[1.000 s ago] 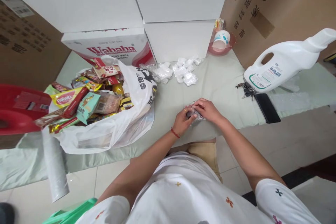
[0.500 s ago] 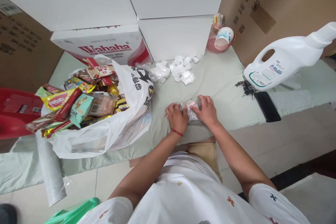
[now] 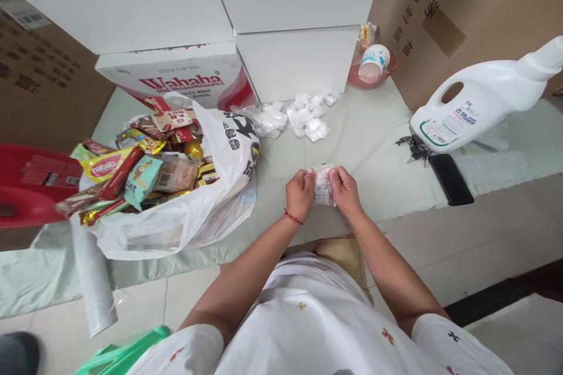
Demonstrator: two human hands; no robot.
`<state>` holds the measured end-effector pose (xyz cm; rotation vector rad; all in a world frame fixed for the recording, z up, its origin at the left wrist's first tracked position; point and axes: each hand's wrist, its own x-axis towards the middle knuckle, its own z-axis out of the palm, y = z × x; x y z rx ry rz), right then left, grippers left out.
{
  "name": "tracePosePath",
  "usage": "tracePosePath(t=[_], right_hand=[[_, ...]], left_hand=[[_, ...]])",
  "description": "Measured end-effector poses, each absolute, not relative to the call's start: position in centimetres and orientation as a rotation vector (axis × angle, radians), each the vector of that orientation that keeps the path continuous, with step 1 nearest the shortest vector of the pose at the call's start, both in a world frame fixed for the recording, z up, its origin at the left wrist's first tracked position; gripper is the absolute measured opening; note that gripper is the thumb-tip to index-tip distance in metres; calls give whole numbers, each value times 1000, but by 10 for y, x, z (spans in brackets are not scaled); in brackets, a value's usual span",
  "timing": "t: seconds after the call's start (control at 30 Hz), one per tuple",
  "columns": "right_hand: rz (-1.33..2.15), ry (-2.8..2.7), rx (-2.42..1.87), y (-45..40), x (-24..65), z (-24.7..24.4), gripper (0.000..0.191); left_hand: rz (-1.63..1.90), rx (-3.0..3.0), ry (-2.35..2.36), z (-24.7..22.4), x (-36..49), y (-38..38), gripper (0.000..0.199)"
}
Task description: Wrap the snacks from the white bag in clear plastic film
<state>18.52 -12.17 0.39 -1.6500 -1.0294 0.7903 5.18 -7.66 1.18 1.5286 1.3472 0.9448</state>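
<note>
Between my two hands is a small pinkish packet in clear, shiny plastic (image 3: 324,185), close to the front edge of the cloth-covered table (image 3: 281,158). My left hand (image 3: 301,192), with a red string at the wrist, is closed on the packet's left side, thumb on top. On its right side my right hand (image 3: 346,187) grips the same way, fingers curled under. What exactly is inside the plastic I cannot make out. Beyond the hands lie several small white plastic-wrapped pieces (image 3: 312,120).
At left, a white plastic bag (image 3: 176,231) overflows with packaged snacks (image 3: 145,170), beside a plastic roll (image 3: 93,281) and a red container (image 3: 39,181). A Wahaha carton (image 3: 176,73) stands behind. At right are a detergent bottle (image 3: 479,99), keys (image 3: 416,149), a phone (image 3: 451,179) and a bowl holding a paper cup (image 3: 373,61).
My hands have gone from lying spread over the packet to pinching it by both sides. More of the packet's top now shows. The view has shifted slightly.
</note>
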Motion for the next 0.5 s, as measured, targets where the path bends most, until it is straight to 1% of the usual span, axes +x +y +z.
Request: tracePosePath(t=[0.17,0.27,0.33,0.4,0.5], right_hand=[[878,-1010,-1627,-130,182,3,58],[1030,-900,-1493,-134,177,2,58],[1078,-859,-1468,-135,176,1,57],[1017,-888,-1550,-135,178,-1,57],[727,-1008,-1770,-137,184,1,58]], left_hand=[[1001,1617,1210,22,47,-85,42],[986,1438,1070,18,48,-86,48],[941,1303,1039,11,48,-84,47],[969,1263,1143,5,45,-83,39],[1168,1408,1418,4,37,-88,30]])
